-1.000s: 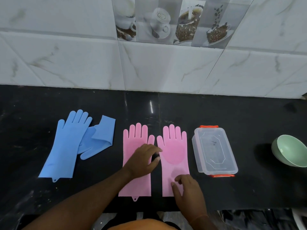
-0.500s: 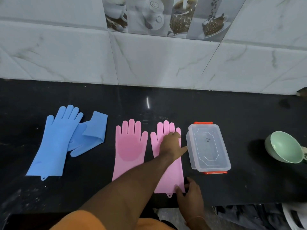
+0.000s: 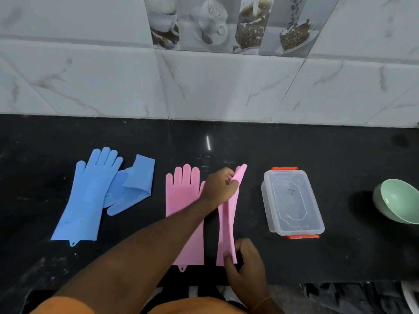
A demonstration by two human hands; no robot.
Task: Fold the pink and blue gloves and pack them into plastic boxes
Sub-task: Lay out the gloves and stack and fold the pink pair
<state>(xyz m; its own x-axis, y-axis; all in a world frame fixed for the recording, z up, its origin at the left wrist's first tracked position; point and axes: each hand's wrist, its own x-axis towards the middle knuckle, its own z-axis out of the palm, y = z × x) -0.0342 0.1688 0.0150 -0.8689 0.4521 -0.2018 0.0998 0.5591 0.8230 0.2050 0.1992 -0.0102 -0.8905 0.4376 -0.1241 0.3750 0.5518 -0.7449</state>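
Task is barely begun. The right pink glove [image 3: 229, 214] is being folded lengthwise on the bench [image 3: 340, 155]: its finger end is pinched by the left hand [image 3: 218, 185], its cuff edge by the right hand [image 3: 246, 261]. The left pink glove [image 3: 184, 214] lies flat, unfolded. Both blue gloves [image 3: 95, 191] are untouched, far left. The plastic box [image 3: 292, 202] is seen just right, lid apparently on, nothing packed. Approx. all folds and packing are left.

I see bare black counter [image 3: 249, 150] behind the gloves, wide enough for a hand; the closed plastic box [image 3: 292, 202] and tilted green bowl [image 3: 398, 200] block my right, blue gloves [image 3: 90, 191] my left
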